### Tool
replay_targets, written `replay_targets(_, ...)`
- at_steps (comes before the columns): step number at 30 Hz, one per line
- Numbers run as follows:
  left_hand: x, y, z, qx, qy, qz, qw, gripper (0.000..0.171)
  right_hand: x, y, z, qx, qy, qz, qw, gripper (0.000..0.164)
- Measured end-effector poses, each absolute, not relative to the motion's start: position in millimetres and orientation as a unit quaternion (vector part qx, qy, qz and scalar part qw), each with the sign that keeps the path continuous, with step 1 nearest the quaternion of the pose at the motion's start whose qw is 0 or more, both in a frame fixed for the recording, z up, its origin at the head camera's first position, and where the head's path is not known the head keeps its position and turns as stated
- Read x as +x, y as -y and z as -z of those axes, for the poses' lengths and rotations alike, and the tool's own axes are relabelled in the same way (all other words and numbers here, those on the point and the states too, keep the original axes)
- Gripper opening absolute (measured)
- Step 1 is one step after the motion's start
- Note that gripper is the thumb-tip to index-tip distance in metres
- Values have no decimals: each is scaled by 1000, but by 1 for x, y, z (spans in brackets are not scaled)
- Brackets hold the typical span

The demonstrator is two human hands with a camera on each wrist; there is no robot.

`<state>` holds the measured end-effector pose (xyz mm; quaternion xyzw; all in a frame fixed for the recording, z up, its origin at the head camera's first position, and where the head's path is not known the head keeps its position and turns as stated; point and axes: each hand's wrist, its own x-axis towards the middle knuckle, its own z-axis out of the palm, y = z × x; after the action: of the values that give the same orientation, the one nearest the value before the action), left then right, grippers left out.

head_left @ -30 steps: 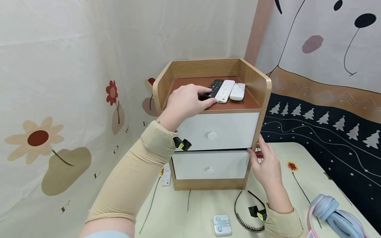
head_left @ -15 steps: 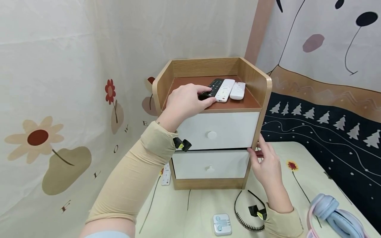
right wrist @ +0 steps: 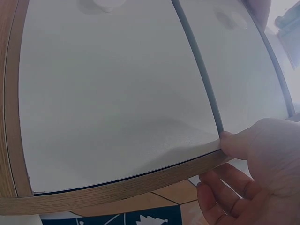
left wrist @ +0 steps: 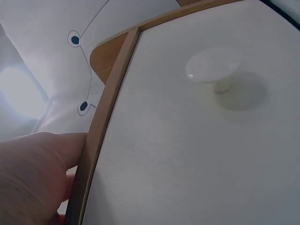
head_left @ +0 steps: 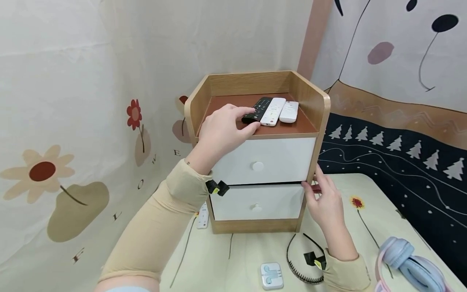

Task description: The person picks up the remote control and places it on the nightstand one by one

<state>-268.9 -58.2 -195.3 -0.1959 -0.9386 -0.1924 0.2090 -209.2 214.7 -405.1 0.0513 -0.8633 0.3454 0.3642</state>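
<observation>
In the head view a small wooden cabinet [head_left: 255,226] with two white drawers stands upright. On its brown top lie a black remote control [head_left: 262,107], a slim white remote [head_left: 273,112] and a shorter white one [head_left: 289,112], side by side. My left hand [head_left: 222,127] reaches over the front edge, index fingertip on the black remote and thumb at its near end; the other fingers are hidden. My right hand [head_left: 328,205] grips the cabinet's right edge, its thumb [right wrist: 234,144] beside the gap between drawers and its fingers curled behind the side panel. Both drawers sit pushed in.
A white remote [head_left: 202,217] lies by the cabinet's lower left. In front are earphones in a square case [head_left: 271,275] and a black toothed headband [head_left: 301,278], partly behind my right sleeve. Blue and pink headphones [head_left: 412,259] lie at right. Printed cloth hangs behind.
My left hand and wrist have drawn slightly left and down, its fingertips loosening on the black remote, which stays in place. My right hand keeps its hold. The head view has shifted slightly.
</observation>
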Motion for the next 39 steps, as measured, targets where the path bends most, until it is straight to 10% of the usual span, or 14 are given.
replay_targets(20,-222,94,254,-355,773,270,452,43,-205,-214,402,51,862,-347,366,67)
replay_targets(39,-235,163,338,-264,676,364,584,45,-208,-212,403,49,861,-349,368,65)
